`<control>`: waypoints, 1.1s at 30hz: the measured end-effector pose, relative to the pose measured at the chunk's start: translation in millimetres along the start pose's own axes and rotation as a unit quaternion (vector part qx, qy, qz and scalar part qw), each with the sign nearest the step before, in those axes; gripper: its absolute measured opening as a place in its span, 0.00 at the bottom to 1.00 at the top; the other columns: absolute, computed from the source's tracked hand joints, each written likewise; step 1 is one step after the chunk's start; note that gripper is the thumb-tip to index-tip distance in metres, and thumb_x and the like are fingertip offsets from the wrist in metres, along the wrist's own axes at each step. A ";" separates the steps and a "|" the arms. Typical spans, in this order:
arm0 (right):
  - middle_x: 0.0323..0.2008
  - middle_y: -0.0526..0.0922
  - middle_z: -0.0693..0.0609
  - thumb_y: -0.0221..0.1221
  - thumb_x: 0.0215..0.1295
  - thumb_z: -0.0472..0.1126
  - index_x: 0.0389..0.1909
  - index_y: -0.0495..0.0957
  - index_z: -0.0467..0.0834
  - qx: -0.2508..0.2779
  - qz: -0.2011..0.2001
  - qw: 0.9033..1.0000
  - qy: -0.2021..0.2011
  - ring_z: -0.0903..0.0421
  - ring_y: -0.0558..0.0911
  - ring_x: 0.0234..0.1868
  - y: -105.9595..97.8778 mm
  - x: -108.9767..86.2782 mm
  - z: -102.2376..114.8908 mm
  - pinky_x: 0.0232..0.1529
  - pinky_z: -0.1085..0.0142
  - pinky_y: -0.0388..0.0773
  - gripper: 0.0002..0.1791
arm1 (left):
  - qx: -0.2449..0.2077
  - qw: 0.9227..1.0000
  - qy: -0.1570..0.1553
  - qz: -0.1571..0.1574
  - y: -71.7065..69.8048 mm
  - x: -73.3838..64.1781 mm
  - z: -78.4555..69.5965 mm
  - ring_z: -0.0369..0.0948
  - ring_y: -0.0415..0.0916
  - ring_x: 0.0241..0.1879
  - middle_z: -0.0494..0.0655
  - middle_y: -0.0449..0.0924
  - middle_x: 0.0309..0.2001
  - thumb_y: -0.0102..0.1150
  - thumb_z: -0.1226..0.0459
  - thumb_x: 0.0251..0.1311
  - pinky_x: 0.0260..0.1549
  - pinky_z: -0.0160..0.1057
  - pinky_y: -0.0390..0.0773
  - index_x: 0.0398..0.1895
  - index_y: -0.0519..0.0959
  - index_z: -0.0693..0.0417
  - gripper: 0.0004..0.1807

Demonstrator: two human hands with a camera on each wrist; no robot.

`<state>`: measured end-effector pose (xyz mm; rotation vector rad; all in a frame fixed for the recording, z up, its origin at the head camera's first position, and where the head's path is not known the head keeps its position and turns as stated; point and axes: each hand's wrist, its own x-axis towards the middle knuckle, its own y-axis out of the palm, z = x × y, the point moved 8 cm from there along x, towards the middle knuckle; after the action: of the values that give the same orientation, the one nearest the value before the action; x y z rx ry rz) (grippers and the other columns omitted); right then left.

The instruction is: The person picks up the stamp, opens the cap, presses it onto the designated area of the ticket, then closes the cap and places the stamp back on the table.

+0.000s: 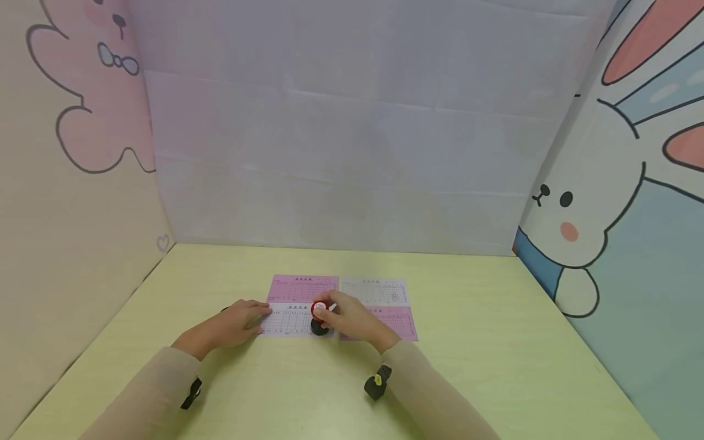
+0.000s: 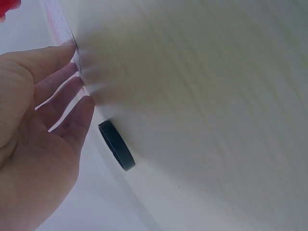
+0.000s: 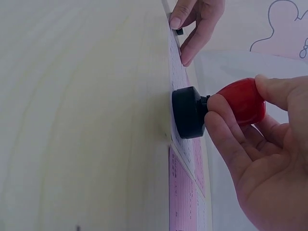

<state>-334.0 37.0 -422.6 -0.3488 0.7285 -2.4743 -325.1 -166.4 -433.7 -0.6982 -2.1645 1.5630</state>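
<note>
My right hand [image 1: 352,315] pinches the red handle of a stamp [image 3: 243,102]. The stamp's round black base [image 3: 186,113] is right at the surface of the lower-left white form [image 1: 287,319], near its right end. At that form's left edge, my left hand [image 1: 239,322] rests with its fingers extended and fingertips on the paper. A black ring-shaped cap [image 2: 116,145] sits on the table beside the left hand, mostly hidden behind that hand in the head view.
A pink form [image 1: 302,288] lies behind the white one. To the right are another white form [image 1: 374,291], bearing a faint red mark, and a second pink form [image 1: 398,322], partly under the right hand. Cartoon-printed walls [image 1: 616,269] bound the pale wooden table [image 1: 467,293].
</note>
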 end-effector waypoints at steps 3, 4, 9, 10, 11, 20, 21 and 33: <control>0.44 0.80 0.51 0.56 0.76 0.46 0.58 0.76 0.39 0.000 0.002 1.000 0.000 0.57 0.84 0.37 0.6 0.5 0.3 0.36 0.67 0.80 0.18 | 0.001 1.000 0.002 0.000 0.2 -0.7 0.2 0.65 0.69 0.61 0.67 0.74 0.61 0.63 0.68 0.65 0.59 0.62 0.70 0.60 0.75 0.71 0.23; 0.44 0.80 0.51 0.56 0.76 0.46 0.58 0.76 0.39 0.000 0.002 1.000 0.001 0.57 0.85 0.37 0.8 0.6 0.0 0.36 0.67 0.80 0.18 | 0.000 1.000 0.001 0.001 0.5 -0.8 0.7 0.65 0.69 0.61 0.67 0.74 0.61 0.63 0.68 0.65 0.59 0.62 0.70 0.61 0.75 0.71 0.23; 0.46 0.81 0.49 0.56 0.76 0.46 0.59 0.75 0.39 0.007 0.004 1.000 0.014 0.58 0.85 0.38 1.2 0.2 -1.7 0.37 0.67 0.80 0.19 | 0.005 1.000 -0.002 0.006 1.8 -0.4 1.3 0.64 0.69 0.62 0.66 0.74 0.62 0.63 0.68 0.66 0.59 0.62 0.70 0.61 0.75 0.70 0.23; 0.47 0.81 0.49 0.56 0.76 0.45 0.59 0.75 0.39 0.012 0.005 1.000 0.016 0.58 0.85 0.38 1.1 -0.1 -1.4 0.37 0.67 0.81 0.19 | 0.006 1.000 -0.003 0.007 2.2 -0.3 1.6 0.64 0.69 0.62 0.66 0.74 0.62 0.63 0.67 0.66 0.60 0.62 0.70 0.61 0.75 0.70 0.23; 0.47 0.81 0.49 0.56 0.76 0.45 0.60 0.75 0.39 0.016 0.007 1.000 0.017 0.58 0.85 0.39 0.9 -0.3 -1.1 0.38 0.66 0.81 0.19 | 0.006 1.000 -0.004 0.008 2.4 -0.2 1.6 0.64 0.69 0.62 0.66 0.74 0.62 0.63 0.67 0.66 0.60 0.62 0.70 0.61 0.75 0.70 0.23; 0.44 0.83 0.51 0.57 0.75 0.50 0.63 0.74 0.39 0.059 0.002 0.998 0.034 0.57 0.85 0.39 0.7 0.3 -7.1 0.42 0.58 0.83 0.23 | 0.002 1.000 -0.007 0.008 3.3 0.8 3.5 0.64 0.69 0.62 0.66 0.73 0.62 0.63 0.67 0.66 0.60 0.62 0.70 0.61 0.75 0.70 0.23; 0.44 0.83 0.51 0.57 0.75 0.50 0.63 0.74 0.39 0.062 0.001 0.997 0.034 0.57 0.86 0.39 0.6 0.3 -7.5 0.42 0.57 0.83 0.24 | 0.003 1.000 -0.007 0.008 3.3 0.9 3.6 0.64 0.69 0.62 0.66 0.73 0.62 0.63 0.67 0.66 0.59 0.62 0.70 0.61 0.75 0.70 0.23; 0.45 0.81 0.56 0.64 0.69 0.48 0.62 0.76 0.44 0.058 -0.022 0.997 0.048 0.58 0.85 0.38 -7.6 -4.2 -3.3 0.38 0.62 0.80 0.24 | 0.000 1.000 -0.005 0.005 -1.6 -0.3 0.9 0.64 0.69 0.61 0.66 0.74 0.62 0.64 0.67 0.65 0.59 0.62 0.70 0.61 0.75 0.70 0.23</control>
<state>-335.0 46.1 -421.5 -0.2062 0.6172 -2.5769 -325.7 -167.7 -432.5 -0.7028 -2.1722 1.5740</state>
